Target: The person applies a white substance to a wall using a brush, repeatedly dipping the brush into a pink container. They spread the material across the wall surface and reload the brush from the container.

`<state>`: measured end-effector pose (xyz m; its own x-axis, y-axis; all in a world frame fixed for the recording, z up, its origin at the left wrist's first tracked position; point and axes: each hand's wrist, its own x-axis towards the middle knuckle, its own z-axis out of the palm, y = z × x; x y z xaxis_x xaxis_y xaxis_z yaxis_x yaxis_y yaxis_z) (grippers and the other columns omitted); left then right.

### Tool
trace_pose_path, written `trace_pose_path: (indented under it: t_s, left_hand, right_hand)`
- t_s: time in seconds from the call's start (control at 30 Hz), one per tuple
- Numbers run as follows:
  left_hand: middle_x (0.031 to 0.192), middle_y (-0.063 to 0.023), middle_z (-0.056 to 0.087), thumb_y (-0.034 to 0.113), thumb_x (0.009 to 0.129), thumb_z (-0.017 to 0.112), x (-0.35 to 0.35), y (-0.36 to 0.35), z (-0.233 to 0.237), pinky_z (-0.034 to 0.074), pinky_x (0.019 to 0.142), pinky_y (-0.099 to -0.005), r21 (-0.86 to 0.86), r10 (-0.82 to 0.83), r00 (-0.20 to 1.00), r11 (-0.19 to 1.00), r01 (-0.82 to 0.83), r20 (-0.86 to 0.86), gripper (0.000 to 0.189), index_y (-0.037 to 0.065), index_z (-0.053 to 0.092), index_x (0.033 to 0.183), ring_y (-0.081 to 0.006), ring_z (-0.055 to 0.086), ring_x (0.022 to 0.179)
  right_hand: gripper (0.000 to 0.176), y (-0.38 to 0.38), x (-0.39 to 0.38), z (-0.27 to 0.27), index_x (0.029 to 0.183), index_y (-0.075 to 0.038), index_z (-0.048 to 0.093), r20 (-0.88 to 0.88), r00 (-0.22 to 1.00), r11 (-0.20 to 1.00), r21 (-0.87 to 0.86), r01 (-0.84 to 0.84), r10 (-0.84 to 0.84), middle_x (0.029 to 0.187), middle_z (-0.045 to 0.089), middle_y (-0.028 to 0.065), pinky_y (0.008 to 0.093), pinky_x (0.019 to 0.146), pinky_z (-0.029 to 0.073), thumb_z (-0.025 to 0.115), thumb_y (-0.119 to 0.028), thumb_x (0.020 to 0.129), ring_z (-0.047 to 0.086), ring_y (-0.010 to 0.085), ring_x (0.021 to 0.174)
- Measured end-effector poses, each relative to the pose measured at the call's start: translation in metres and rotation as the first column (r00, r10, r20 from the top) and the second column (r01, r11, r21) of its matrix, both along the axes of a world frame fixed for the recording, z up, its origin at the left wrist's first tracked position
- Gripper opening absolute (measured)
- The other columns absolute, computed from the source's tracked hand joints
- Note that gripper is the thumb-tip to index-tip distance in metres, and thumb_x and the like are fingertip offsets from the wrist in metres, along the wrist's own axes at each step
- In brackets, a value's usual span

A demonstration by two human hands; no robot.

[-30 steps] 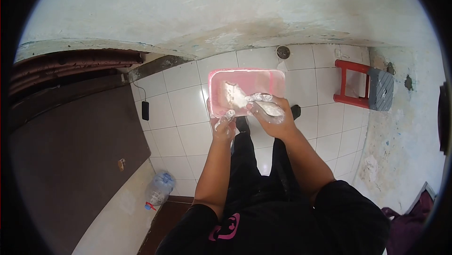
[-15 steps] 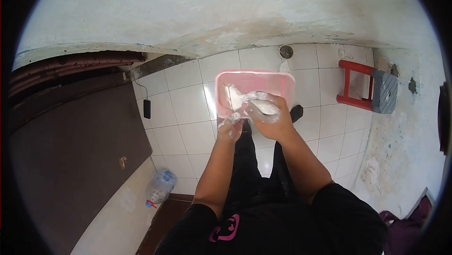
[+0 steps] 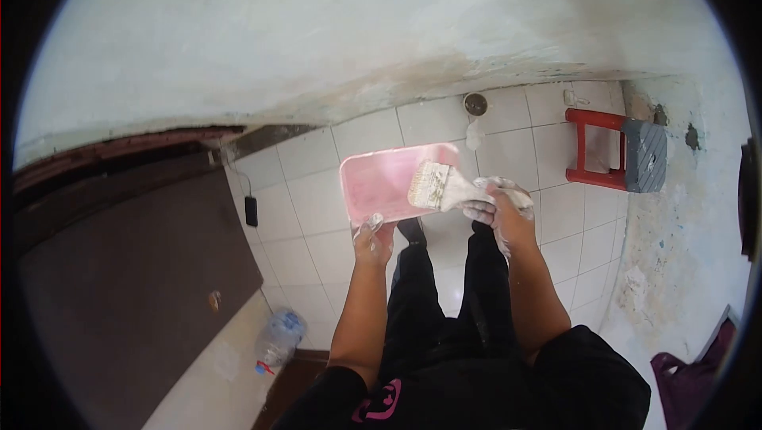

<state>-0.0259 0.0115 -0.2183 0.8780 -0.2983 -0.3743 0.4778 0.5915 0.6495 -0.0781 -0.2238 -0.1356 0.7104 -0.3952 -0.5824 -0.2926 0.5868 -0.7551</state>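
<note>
My left hand [image 3: 373, 238] grips the near edge of a pink rectangular tray [image 3: 373, 184], its thumb over the rim. Around the handle of a wide paintbrush [image 3: 432, 185] the fingers of my right hand [image 3: 502, 206] are closed. The brush's bristles point left, over the right part of the tray, and look coated in white. Both hands carry white smears. Pinkish wet-looking patches show inside the tray.
A patchy wall [image 3: 341, 49] rises ahead. A small round pot [image 3: 475, 104] sits on the tiled floor by it. A red and grey stool [image 3: 607, 150] is at right. At left are a phone [image 3: 251, 211], a brown panel [image 3: 127, 287] and a large plastic bottle [image 3: 279, 339].
My right hand has moved right and the brush now shows whole, bristles to the left. The tray, in my left hand, has shifted left and slightly nearer, and is tilted differently.
</note>
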Motion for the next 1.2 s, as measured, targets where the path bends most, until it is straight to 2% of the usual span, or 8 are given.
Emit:
trace_pose_path:
  t_s: [0.07,0.2,0.37,0.47,0.6,0.83,1.03,1.2]
  left_hand:
    - [0.128,-0.0122,0.052,0.03,0.075,0.062,0.011,-0.007,0.012,0.044,0.099,-0.0493,0.148,-0.011,0.999,0.989,0.017,-0.038,0.066,0.007,0.041,0.132,-0.0304,0.053,0.115]
    - [0.128,-0.0135,0.051,0.029,0.076,0.06,0.03,-0.008,0.019,0.044,0.099,-0.0518,0.025,-0.039,0.999,0.999,0.038,0.031,0.061,0.006,0.043,0.13,-0.0318,0.052,0.117]
    - [0.129,-0.0126,0.05,0.03,0.074,0.061,0.049,-0.026,0.031,0.043,0.099,-0.053,0.152,-0.086,0.996,0.985,0.08,0.033,0.065,0.008,0.041,0.132,-0.0316,0.052,0.117]
    - [0.131,-0.0118,0.049,0.031,0.073,0.061,0.049,-0.03,0.028,0.043,0.099,-0.053,0.075,-0.112,0.993,0.991,0.11,0.021,0.068,0.009,0.039,0.133,-0.0319,0.052,0.118]
    - [0.132,-0.0107,0.048,0.032,0.075,0.059,0.045,-0.038,0.026,0.041,0.101,-0.0504,0.078,-0.163,0.986,0.984,0.161,0.018,0.068,0.009,0.038,0.135,-0.0299,0.05,0.12]
    - [0.133,-0.0113,0.047,0.039,0.072,0.064,0.042,-0.047,0.018,0.042,0.099,-0.0522,0.123,-0.18,0.983,0.975,0.183,-0.038,0.073,0.01,0.038,0.135,-0.0313,0.049,0.12]
    - [0.133,-0.0109,0.048,0.037,0.073,0.064,0.045,-0.051,0.017,0.04,0.102,-0.0504,0.072,-0.204,0.979,0.976,0.204,-0.016,0.073,0.009,0.038,0.135,-0.0301,0.05,0.121]
    - [0.132,-0.0108,0.049,0.034,0.074,0.063,0.044,-0.048,0.008,0.04,0.102,-0.0507,-0.014,-0.198,0.98,0.98,0.198,-0.002,0.071,0.009,0.039,0.135,-0.0301,0.05,0.12]
  right_hand:
    - [0.034,-0.018,-0.008,-0.007,0.111,0.004,0.054,-0.006,0.976,0.889,0.413,0.2,-0.217,0.095,0.065,0.0182,0.0344,0.07,0.058,0.055,-0.022,0.089,0.068,0.0261,0.077]
    - [0.042,-0.043,-0.007,-0.027,0.118,0.004,0.049,0.191,0.841,0.752,0.575,0.321,-0.505,0.106,0.059,0.023,0.0339,0.078,0.056,0.049,-0.027,0.09,0.064,0.0295,0.096]
    - [0.046,-0.069,0.03,-0.026,0.127,0.002,0.04,0.272,0.635,0.683,0.421,0.597,-0.723,0.113,0.057,0.0213,0.0356,0.094,0.047,0.046,-0.028,0.093,0.059,0.0293,0.105]
    - [0.039,-0.077,0.048,-0.024,0.122,0.0,0.048,0.38,0.556,0.665,0.286,0.69,-0.739,0.116,0.059,0.0193,0.0321,0.09,0.05,0.053,-0.026,0.093,0.058,0.0271,0.11]
    - [0.036,-0.083,0.066,-0.024,0.12,-0.002,0.049,0.452,0.418,0.592,0.372,0.715,-0.788,0.115,0.059,0.0175,0.032,0.088,0.052,0.053,-0.027,0.094,0.06,0.0255,0.105]
    - [0.03,-0.078,0.114,-0.067,0.116,0.004,0.046,0.49,0.441,0.624,0.313,0.716,-0.752,0.105,0.059,0.0193,0.0384,0.082,0.055,0.055,-0.012,0.093,0.064,0.0296,0.096]
    - [0.025,-0.078,0.095,-0.073,0.112,0.005,0.047,0.305,0.545,0.615,0.225,0.756,-0.781,0.104,0.059,0.0192,0.0387,0.082,0.056,0.054,-0.009,0.092,0.064,0.03,0.093]
    - [0.024,-0.083,0.09,-0.031,0.111,0.004,0.047,0.515,0.373,0.602,0.401,0.691,-0.772,0.103,0.06,0.0197,0.0384,0.081,0.056,0.053,-0.012,0.093,0.064,0.0306,0.094]
